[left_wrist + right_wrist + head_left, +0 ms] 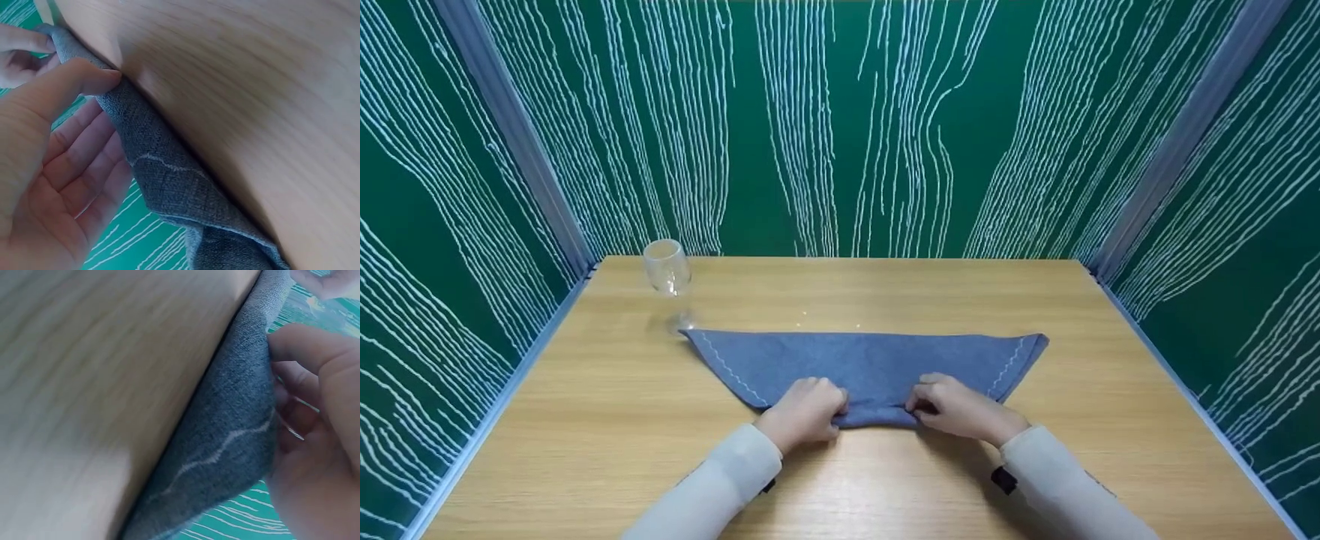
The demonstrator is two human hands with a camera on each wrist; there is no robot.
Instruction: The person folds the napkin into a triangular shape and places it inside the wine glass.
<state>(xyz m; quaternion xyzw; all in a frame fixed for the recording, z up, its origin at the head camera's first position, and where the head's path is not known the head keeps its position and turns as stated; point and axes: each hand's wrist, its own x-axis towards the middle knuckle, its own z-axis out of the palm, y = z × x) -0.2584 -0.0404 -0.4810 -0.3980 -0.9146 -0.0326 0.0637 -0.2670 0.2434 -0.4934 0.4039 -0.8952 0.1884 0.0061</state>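
Observation:
A blue-grey cloth (855, 367) with a wavy white line near each end lies on the wooden table, wide at the far side and narrower at the near side. Its near edge is folded over into a thick roll. My left hand (808, 409) grips the left part of that roll; in the left wrist view the thumb (98, 79) presses its near face, with the other fingers behind the cloth. To the right, my right hand (956, 405) pinches the same edge. Its thumb (298, 343) touches the top of the roll in the right wrist view.
A clear stemmed glass (667, 274) stands upright at the back left, its foot close to the cloth's far left corner. A few small pale specks (802, 313) lie beyond the cloth. Green walls (870, 127) with white lines enclose the table (585, 420) on three sides.

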